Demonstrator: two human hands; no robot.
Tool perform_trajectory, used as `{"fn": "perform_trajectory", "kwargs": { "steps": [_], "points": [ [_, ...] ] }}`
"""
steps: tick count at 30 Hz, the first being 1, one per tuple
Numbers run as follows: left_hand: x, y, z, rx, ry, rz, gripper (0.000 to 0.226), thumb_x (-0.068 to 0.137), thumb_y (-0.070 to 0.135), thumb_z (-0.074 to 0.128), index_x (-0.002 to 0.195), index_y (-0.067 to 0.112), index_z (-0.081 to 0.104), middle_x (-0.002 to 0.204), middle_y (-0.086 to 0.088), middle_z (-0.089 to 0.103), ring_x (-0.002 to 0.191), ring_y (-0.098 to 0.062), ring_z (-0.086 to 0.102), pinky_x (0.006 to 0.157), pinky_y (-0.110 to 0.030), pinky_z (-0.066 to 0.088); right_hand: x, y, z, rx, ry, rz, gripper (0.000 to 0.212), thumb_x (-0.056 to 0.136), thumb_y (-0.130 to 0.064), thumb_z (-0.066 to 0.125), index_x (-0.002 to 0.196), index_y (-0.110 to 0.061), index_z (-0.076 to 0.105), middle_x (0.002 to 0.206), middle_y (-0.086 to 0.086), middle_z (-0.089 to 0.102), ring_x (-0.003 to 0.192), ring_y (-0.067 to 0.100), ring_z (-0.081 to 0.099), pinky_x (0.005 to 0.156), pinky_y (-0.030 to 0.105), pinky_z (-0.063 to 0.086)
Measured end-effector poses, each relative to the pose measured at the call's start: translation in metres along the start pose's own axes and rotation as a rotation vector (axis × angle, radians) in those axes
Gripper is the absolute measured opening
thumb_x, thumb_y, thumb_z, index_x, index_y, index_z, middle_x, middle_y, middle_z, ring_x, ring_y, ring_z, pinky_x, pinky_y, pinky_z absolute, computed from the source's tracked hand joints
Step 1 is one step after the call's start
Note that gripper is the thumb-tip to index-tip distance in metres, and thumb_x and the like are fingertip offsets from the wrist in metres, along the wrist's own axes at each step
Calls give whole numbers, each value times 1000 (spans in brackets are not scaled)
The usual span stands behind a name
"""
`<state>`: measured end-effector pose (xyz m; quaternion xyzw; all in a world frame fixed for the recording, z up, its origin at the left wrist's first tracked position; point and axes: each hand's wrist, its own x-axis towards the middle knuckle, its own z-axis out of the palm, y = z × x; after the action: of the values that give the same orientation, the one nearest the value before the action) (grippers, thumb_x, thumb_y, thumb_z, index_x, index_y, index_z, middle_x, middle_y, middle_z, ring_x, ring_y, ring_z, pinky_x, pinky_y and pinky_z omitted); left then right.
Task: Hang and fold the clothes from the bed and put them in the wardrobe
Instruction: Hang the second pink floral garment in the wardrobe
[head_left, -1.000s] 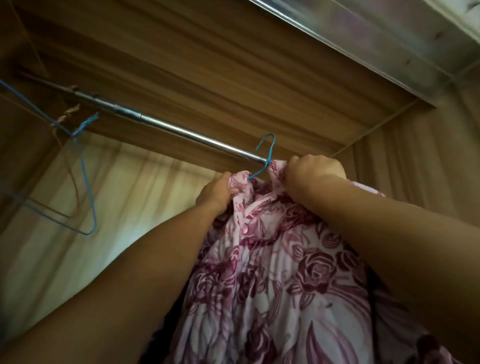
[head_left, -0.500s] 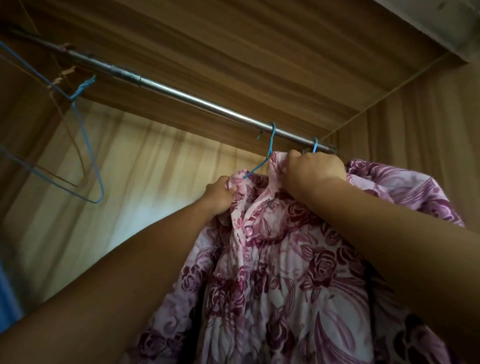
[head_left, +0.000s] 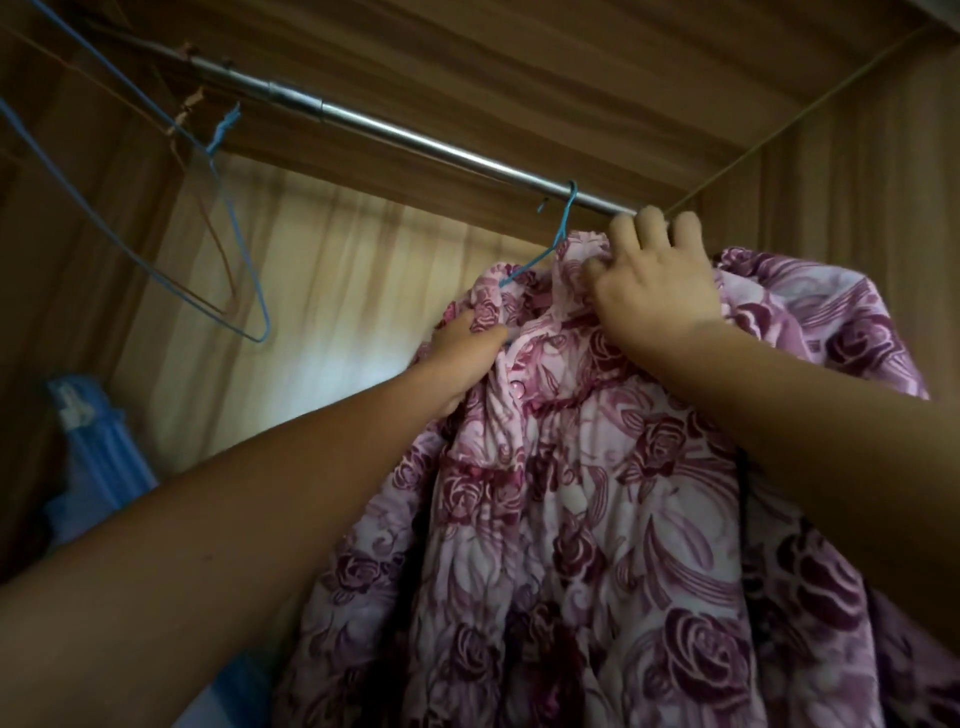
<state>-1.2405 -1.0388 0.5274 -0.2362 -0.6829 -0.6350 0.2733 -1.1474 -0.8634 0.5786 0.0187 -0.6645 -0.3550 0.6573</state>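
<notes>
"Floral garment (head_left: 571, 493): who has hold of it?"

"The person, with both hands. The right hand (head_left: 654, 280) has its grip clenched on the collar directly under the rail (head_left: 415, 140). Its fingertips reach up almost to the metal, but whether they touch it cannot be told. The left hand (head_left: 462, 353) has its grip on the buttoned front edge, a little lower beneath the rail."

"What has changed in the last second?"

"A second ago the blue hanger's hook (head_left: 563, 218) was held up beside the rail and not seated on it. Now it is looped over the rail. The right hand has risen toward the rail since then, and the left has slid down the front. That suggests the weight is passing from the hands to the rail. Hanging this piece looks nearly done, and what remains is probably to let go and settle the collar."

"Which way does the garment point?"

"It hangs collar up at the rail, with the hem out of view below. Its long axis drops straight down from the rail, and the buttoned front faces the person. The hanger wire slants from the hook down toward the left hand."

"Is anything else on the rail?"

"Empty wire hangers (head_left: 249, 291) dangle further along it, well apart from the garment."
</notes>
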Motion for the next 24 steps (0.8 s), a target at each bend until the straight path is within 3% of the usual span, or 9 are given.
{"fn": "perform_trajectory", "kwargs": {
  "steps": [4, 7, 9, 11, 14, 17, 19, 21, 24],
  "points": [
    [-19, 2, 3, 108, 39, 88, 63, 74, 55, 55, 133, 35, 58, 130, 6, 61, 115, -17, 58, 103, -37, 47, -14, -11, -1, 148, -33, -51, 46, 89, -19, 29, 98, 0, 71, 104, 22, 60, 97, 42, 54, 76, 48, 43],
    [-32, -16, -1, 213, -28, 99, 65, 93, 45, 59, 152, 33, 36, 148, 4, 45, 131, -18, 46, 108, -32, 38, -33, -21, -4, 201, -154, 41, 37, 94, -17, 41, 117, -2, 64, 122, 21, 55, 115, 46, 48, 88, 54, 44],
    [-43, -34, -7, 336, -67, 61, 88, 88, 59, 65, 157, 39, 16, 165, 0, 21, 148, -23, 26, 119, -42, 27, -53, -31, -6, 243, -263, 72, 36, 98, -20, 44, 129, -7, 57, 144, 21, 42, 133, 48, 35, 102, 59, 36],
    [-59, -54, -8, 404, -99, 34, 103, 81, 65, 70, 158, 40, 6, 166, -1, 15, 150, -25, 22, 119, -44, 24, -80, -44, -13, 283, -337, 74, 41, 100, -29, 38, 133, -13, 56, 163, 21, 18, 148, 50, 14, 117, 63, 18],
    [-91, -85, -3, 558, -94, 58, 93, 84, 57, 72, 158, 32, 20, 157, -7, 25, 144, -28, 30, 114, -36, 30, -126, -64, -23, 332, -444, -46, 49, 99, -40, 40, 142, -20, 51, 165, 19, 17, 153, 44, 1, 121, 64, -1],
    [-118, -119, -10, 665, -91, 119, 55, 89, 40, 72, 139, 24, 55, 125, -4, 41, 119, -26, 52, 101, -28, 43, -166, -80, -44, 570, -582, -147, 49, 92, -43, 34, 121, -20, 66, 136, 16, 55, 139, 41, 38, 117, 49, 32],
    [-137, -135, -22, 697, -145, 148, 30, 87, 30, 72, 115, 19, 70, 102, 1, 48, 100, -24, 60, 91, -29, 48, -184, -87, -61, 749, -754, -115, 36, 96, -39, 37, 112, -20, 65, 110, 10, 62, 108, 35, 58, 90, 40, 50],
    [-157, -144, -35, 768, -242, 117, 12, 88, 26, 70, 95, 18, 73, 89, 3, 59, 92, -22, 65, 83, -29, 51, -195, -94, -75, 868, -926, -74, 21, 98, -33, 49, 108, -22, 64, 100, 10, 66, 93, 34, 63, 77, 37, 53],
    [-181, -154, -57, 1000, -391, -48, 15, 87, 34, 64, 88, 21, 72, 94, 0, 70, 92, -21, 66, 79, -29, 50, -206, -105, -86, 880, -968, -23, 19, 96, -32, 54, 105, -21, 67, 101, 12, 70, 96, 34, 66, 79, 36, 52]
  ]
}}
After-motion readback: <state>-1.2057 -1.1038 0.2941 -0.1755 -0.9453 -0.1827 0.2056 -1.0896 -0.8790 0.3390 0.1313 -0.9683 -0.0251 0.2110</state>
